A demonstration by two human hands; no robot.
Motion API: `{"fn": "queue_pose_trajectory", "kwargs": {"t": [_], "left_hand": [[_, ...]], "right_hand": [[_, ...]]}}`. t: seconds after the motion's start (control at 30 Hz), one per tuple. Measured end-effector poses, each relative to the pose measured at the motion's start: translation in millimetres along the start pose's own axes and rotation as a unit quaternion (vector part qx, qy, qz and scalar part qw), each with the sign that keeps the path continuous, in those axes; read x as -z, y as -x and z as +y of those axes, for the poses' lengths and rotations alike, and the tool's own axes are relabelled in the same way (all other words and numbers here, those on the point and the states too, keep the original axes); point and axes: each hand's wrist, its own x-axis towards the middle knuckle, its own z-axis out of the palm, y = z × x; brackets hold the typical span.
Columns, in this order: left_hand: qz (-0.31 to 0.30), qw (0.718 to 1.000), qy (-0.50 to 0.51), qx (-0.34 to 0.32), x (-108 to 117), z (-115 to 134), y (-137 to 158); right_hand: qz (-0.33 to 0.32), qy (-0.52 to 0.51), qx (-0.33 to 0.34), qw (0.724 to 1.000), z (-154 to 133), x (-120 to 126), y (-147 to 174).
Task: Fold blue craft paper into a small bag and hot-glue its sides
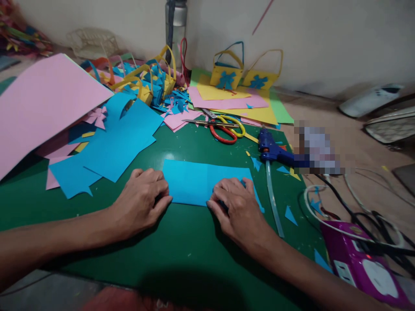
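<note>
A strip of blue paper [188, 183] lies across the green table in front of me, with a faint vertical crease near its middle. My left hand [144, 196] pinches its left end, thumb at the lower corner and fingers curled. Over the right part, my right hand [238, 203] has its thumb and curled fingers closed on the lower edge. The paper's right end shows beyond that hand. Larger sheets of blue paper [110, 138] lie to the left of my left hand.
Scissors [223, 131] lie behind the strip. A blue glue gun [269, 147] with a glue stick [274, 198] rests at right, near a purple power strip [356, 259] and cables. Pink sheets [48, 103] lie left. Small paper bags [227, 77] stand at the back beside a bottle [180, 30].
</note>
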Motion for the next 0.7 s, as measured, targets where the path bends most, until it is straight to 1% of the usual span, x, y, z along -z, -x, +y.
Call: {"fn": "queue_pose_trajectory", "kwargs": {"t": [0.2,0.33,0.47,0.7], "left_hand": [[-0.016,1.000,-0.001,-0.012,3.1,-2.7,2.1],[-0.008,1.000,0.003,0.005,3.9,-3.5,1.3],[-0.013,1.000,0.012,0.016,4.4,-3.1,1.0],[-0.014,1.000,-0.010,0.001,3.5,-2.4,1.0]], "right_hand": [[0.015,-0.002,0.017,1.000,0.6,-0.6,-0.7],[0.029,-0.001,0.023,0.999,1.6,-0.8,-0.6],[0.022,-0.004,0.021,1.000,1.8,-0.4,-0.4],[0.027,-0.006,0.019,0.999,1.7,-1.3,-0.7]]}}
